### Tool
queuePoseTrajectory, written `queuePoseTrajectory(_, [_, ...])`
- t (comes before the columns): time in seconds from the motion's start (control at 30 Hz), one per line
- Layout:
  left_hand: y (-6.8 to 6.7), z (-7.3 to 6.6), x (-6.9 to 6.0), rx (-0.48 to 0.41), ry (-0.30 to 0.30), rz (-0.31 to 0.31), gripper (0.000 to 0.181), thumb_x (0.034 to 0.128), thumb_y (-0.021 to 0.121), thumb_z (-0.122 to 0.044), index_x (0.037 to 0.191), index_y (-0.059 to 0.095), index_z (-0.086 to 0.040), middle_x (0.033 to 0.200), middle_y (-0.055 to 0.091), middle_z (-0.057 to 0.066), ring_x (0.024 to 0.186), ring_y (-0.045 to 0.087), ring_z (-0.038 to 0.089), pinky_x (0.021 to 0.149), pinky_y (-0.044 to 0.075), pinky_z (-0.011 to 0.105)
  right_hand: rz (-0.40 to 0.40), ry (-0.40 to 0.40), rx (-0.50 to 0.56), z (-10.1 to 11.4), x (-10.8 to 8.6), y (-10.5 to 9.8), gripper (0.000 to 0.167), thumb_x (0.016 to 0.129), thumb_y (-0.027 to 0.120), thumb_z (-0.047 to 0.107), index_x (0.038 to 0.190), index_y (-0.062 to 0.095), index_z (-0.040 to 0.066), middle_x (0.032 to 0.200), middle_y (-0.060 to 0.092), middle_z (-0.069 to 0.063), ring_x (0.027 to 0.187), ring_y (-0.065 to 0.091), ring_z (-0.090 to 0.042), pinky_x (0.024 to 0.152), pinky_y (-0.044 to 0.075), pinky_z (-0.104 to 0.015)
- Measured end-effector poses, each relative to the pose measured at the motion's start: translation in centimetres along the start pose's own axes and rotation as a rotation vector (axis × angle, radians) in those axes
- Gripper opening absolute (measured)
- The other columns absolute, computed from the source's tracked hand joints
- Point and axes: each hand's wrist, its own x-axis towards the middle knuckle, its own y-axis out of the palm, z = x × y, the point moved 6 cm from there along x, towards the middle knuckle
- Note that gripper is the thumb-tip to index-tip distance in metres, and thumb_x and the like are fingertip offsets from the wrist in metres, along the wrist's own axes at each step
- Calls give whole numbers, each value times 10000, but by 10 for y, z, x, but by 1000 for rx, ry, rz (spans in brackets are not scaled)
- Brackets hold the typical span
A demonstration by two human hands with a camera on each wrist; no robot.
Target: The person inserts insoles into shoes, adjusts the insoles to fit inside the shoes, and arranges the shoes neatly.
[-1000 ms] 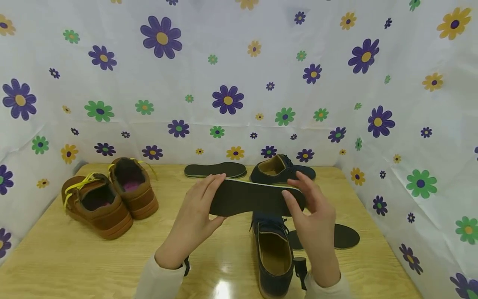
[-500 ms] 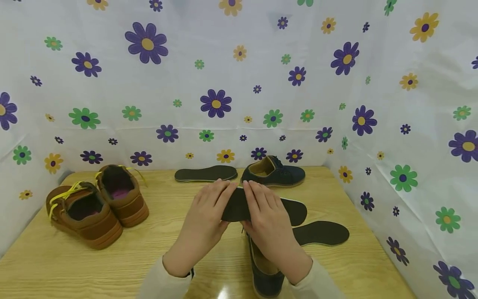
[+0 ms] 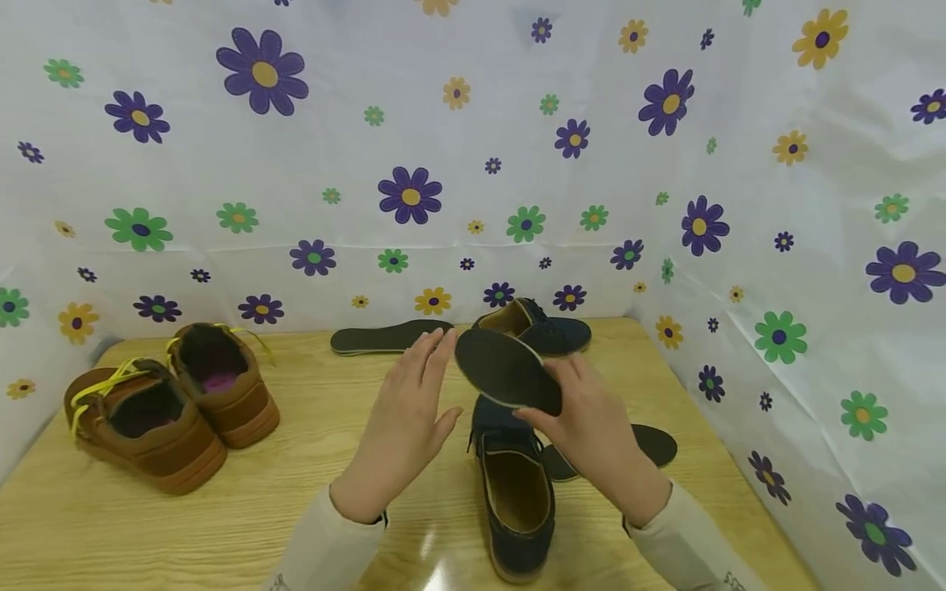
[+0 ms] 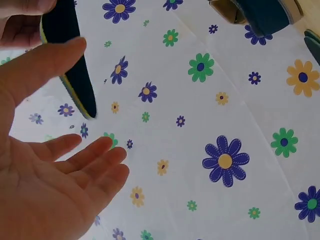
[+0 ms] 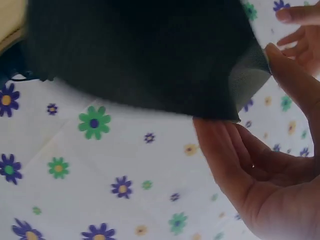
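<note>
A black insole (image 3: 505,371) with a pale edge is pinched at one end between the thumb and fingers of my right hand (image 3: 591,423). In the right wrist view the insole (image 5: 135,55) bends near the fingers. My left hand (image 3: 402,419) is raised to the left of it, fingers extended and holding nothing; the left wrist view shows its open palm. Below the held insole stands a dark blue lace-up shoe (image 3: 519,492), its heel toward me. Partly hidden by my right forearm, another black insole (image 3: 656,445) lies on the table.
A second dark blue shoe (image 3: 565,335) stands at the back, with a black insole (image 3: 384,338) to its left. Two brown shoes with yellow laces, one nearer (image 3: 166,443) and one farther (image 3: 236,394), occupy the table's left side. A flowered cloth (image 3: 332,148) encloses the back and sides.
First held in both hands, then bent with the hands close together, the insole is now in my right hand alone. My left hand has let go, and the hands have separated.
</note>
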Motion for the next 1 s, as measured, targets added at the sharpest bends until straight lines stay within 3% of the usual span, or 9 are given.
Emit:
queuePoseTrajectory(0.13, [14, -4, 0, -56, 8, 22, 704, 713, 852, -88, 1304, 486, 18, 1199, 560, 167, 1104, 553, 330, 945, 451, 455, 92, 266, 119, -33, -7, -11, 492, 743, 834, 322, 1039, 608, 1, 889, 619, -90, 766, 598, -205, 654, 530, -361])
queuePoseTrajectory(0.2, [27, -11, -1, -95, 39, 41, 531, 727, 844, -105, 1175, 577, -4, 1070, 602, 111, 985, 592, 277, 858, 484, 413, 120, 350, 161, -43, -13, -15, 470, 752, 822, 353, 998, 613, 11, 844, 633, -79, 738, 600, -185, 653, 528, -346])
queuePoseTrajectory(0.33, [53, -25, -6, -142, 94, 114, 308, 730, 843, -128, 959, 646, -68, 898, 599, 21, 817, 572, 184, 713, 478, 334, 185, 426, 218, -52, -30, -18, 439, 757, 812, 389, 913, 624, 24, 770, 623, -37, 686, 576, -136, 626, 508, -293])
queuePoseTrajectory(0.47, [72, -32, -11, -147, 118, 199, 250, 717, 850, -116, 872, 657, -83, 838, 562, 1, 758, 509, 155, 676, 464, 277, 295, 473, 266, -54, -52, -16, 413, 756, 801, 423, 861, 625, 65, 718, 592, 13, 646, 550, -104, 592, 479, -263])
queuePoseTrajectory(0.6, [83, -29, -14, -141, 83, 261, 227, 726, 837, -74, 858, 653, -82, 818, 528, 1, 751, 485, 152, 639, 474, 245, 442, 483, 317, -52, -73, -13, 391, 760, 794, 421, 837, 609, 86, 691, 559, 28, 611, 523, -113, 551, 453, -258])
queuePoseTrajectory(0.73, [88, -26, -14, -143, 30, 297, 200, 750, 814, -57, 858, 650, -92, 809, 519, -7, 752, 506, 155, 582, 480, 243, 559, 410, 322, -48, -85, -12, 372, 758, 790, 411, 783, 586, 101, 639, 528, 47, 549, 477, -99, 500, 414, -247])
queuePoseTrajectory(1.0, [90, -28, -16, -136, 20, 288, 179, 756, 807, -58, 811, 643, -102, 777, 523, -16, 721, 529, 157, 572, 484, 261, 702, 292, 268, -28, -80, 6, 393, 749, 777, 433, 674, 542, 127, 550, 454, 70, 477, 405, -78, 460, 347, -241])
